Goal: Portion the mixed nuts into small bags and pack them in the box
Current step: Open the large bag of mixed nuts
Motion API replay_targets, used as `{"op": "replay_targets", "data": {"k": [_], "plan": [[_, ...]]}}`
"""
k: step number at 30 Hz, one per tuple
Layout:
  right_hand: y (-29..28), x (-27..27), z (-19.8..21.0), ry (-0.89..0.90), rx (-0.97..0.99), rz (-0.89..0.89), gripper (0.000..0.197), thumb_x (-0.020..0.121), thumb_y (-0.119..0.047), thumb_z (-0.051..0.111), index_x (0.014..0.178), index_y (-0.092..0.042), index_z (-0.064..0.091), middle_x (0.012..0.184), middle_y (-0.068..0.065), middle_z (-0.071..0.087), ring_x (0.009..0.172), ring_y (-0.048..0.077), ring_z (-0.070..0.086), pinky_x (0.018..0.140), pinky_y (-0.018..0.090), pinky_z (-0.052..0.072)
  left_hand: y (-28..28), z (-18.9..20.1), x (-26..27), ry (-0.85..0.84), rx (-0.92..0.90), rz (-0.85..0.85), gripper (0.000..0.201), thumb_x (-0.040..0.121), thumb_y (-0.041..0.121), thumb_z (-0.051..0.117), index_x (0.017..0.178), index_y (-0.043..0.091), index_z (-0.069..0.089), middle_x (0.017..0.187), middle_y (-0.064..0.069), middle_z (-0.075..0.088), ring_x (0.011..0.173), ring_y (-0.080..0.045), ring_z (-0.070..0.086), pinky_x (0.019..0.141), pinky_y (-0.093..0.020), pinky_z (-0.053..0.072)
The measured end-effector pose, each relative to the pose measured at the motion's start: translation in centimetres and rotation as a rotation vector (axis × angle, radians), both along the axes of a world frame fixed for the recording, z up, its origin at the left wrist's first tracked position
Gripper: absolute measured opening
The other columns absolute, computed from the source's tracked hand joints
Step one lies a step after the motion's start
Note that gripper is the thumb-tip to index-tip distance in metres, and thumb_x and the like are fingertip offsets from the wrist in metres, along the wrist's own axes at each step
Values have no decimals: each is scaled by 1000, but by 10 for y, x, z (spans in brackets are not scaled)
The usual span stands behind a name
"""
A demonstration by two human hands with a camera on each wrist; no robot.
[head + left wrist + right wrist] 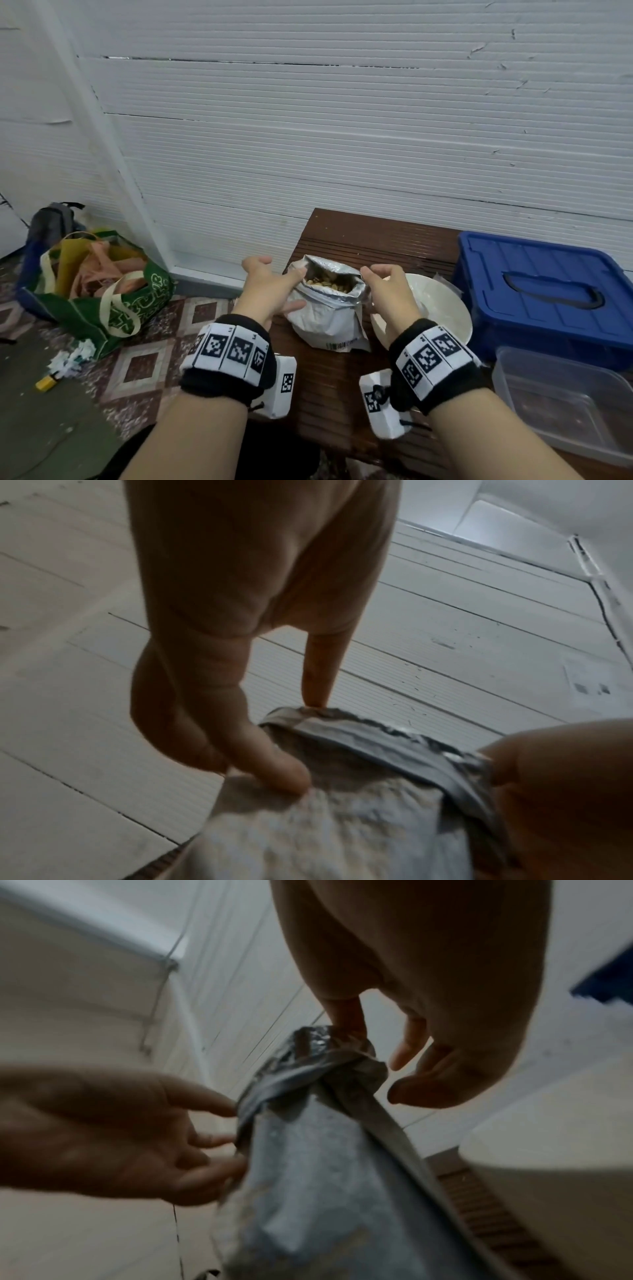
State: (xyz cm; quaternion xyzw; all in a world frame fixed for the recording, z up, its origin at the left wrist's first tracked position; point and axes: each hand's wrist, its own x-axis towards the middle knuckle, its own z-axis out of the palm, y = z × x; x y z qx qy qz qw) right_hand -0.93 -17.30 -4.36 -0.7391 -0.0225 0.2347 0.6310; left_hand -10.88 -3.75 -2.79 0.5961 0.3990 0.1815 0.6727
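A white foil-lined nut bag stands upright and open on the brown slatted table. Mixed nuts show inside its mouth. My left hand rests against the bag's left side, straight fingers touching the rim and the wall. On the other side my right hand pinches the right edge of the rim, its other fingers loosely curled away from the bag. No small bags are in view.
A white bowl sits just right of the bag. Beyond it is a blue box with its lid on. A clear plastic container stands at the near right. On the floor to the left is a green shopping bag.
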Motion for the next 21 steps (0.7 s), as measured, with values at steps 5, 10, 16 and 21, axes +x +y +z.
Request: {"op": "replay_targets", "data": {"k": [5, 10, 16, 21], "plan": [[-4, -13, 9, 217, 179, 119, 34, 94, -9, 56, 125, -13, 42, 105, 12, 58, 66, 18, 61, 52, 32, 53, 0, -4, 9, -49, 44, 47, 52, 86, 4, 65, 123, 17, 31, 102, -10, 54, 95, -24, 63, 77, -35, 58], [-11, -24, -2, 236, 109, 224, 51, 88, -17, 67, 128, -18, 34, 93, 15, 63, 62, 21, 60, 64, 39, 56, 6, -7, 16, -58, 123, -45, 51, 83, 15, 72, 122, 19, 39, 100, 3, 66, 101, -16, 62, 93, -37, 50], [10, 16, -21, 114, 12, 114, 64, 74, -58, 60, 118, -15, 45, 96, 7, 59, 71, 18, 55, 50, 26, 42, 4, -11, 20, -2, 198, 16, 43, 83, 25, 73, 114, 14, 46, 107, -3, 61, 100, -17, 61, 82, -27, 51], [16, 25, -21, 132, 86, 86, 49, 87, -24, 65, 131, -19, 44, 124, 9, 56, 111, 27, 57, 93, 47, 51, 3, -11, 28, -55, -47, 48, 40, 84, 11, 71, 115, 9, 45, 119, -18, 59, 97, -23, 64, 72, -27, 55]]}}
